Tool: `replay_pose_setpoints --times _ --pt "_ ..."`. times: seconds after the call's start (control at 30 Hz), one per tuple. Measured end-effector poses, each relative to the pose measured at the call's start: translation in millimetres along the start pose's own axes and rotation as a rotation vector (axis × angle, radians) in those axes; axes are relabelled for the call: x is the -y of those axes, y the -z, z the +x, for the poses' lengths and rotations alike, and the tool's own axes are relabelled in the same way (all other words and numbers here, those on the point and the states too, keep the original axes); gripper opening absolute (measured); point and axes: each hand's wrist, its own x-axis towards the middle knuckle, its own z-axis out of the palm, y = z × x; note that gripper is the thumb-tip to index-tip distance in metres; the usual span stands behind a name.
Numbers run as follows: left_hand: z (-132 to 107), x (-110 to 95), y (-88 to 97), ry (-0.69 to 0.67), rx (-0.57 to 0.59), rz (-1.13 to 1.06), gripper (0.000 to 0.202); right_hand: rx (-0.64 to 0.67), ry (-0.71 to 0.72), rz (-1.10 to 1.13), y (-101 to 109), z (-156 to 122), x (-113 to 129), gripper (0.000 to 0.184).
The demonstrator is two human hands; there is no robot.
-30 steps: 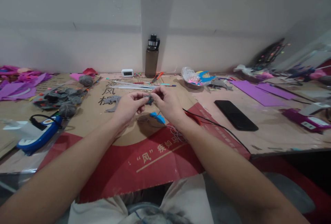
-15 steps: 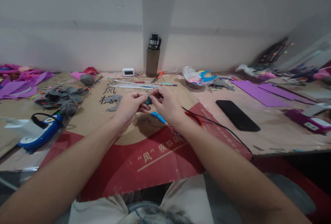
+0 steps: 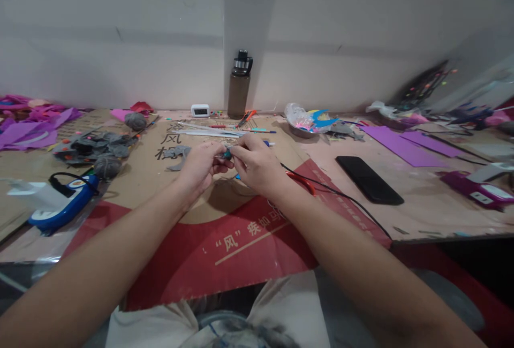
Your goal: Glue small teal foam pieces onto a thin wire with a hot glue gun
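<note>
Over the cardboard sheet (image 3: 160, 273), my left hand (image 3: 203, 166) and my right hand (image 3: 257, 166) meet at the fingertips. Between them is a small teal piece (image 3: 227, 153), mostly covered by the fingers, so its kind does not show. My left fingers are closed on it, and my right thumb and fingers pinch at its right side. Just left of my left hand lie grey felt scraps (image 3: 176, 156). Beneath my right hand, a bit of a blue object (image 3: 237, 176) peeks out, with a red-orange curved handle (image 3: 303, 182) to its right.
A dark bottle (image 3: 239, 88) stands by the wall, beside a small white clock (image 3: 199, 110). To the right are a black phone (image 3: 368, 179), purple sheets (image 3: 405, 144) and a bowl (image 3: 302, 131). Left are a blue power strip (image 3: 64, 214) and grey yarn balls (image 3: 106, 167).
My right hand has turned slightly and moved closer over the teal piece, covering more of the blue object below. The view has shifted a little.
</note>
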Motion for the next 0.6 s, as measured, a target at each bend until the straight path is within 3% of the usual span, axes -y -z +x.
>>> replay_pose_setpoints --times 0.17,0.27,0.43,0.6 --pt "0.8 -1.6 2.5 0.0 -0.011 -0.075 0.005 -0.022 0.101 -0.104 0.9 0.3 2.2 0.023" --pt "1.5 -2.5 4.5 0.003 0.052 -0.144 0.006 -0.049 0.134 -0.101 1.2 0.4 2.6 0.024" --pt "3.2 -1.0 6.9 -0.01 0.168 -0.182 0.004 -0.027 0.096 -0.102 3.3 1.0 2.3 0.023" --pt "4.0 -1.7 6.6 -0.014 0.204 -0.251 0.005 -0.041 0.068 -0.09 4.7 1.7 1.7 0.024"
